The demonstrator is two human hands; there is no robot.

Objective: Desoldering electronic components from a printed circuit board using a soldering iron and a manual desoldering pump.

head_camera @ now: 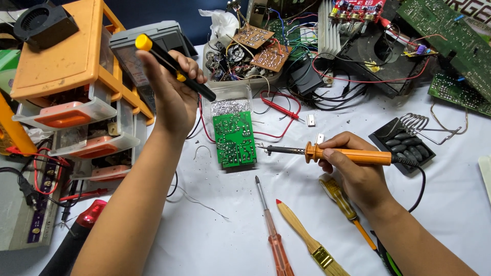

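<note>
Two bare forearms reach over a white-covered workbench [220, 240]. Closed around an orange-handled soldering iron [327, 152], the right hand [358, 174] holds it level, its tip just beside the right edge of a green circuit board [234, 139] lying solder-side up on the cloth. The left hand [174, 92] is raised above the board, fingers wrapped tight around a black tool with a yellow cap [171, 65], held slanting. Below the iron lie a red-handled screwdriver [271, 230], a wooden brush [309, 240] and a yellow-handled screwdriver [345, 204]. An orange parts drawer unit [76, 76] stands at left; tangled wires and boards crowd the back.
</note>
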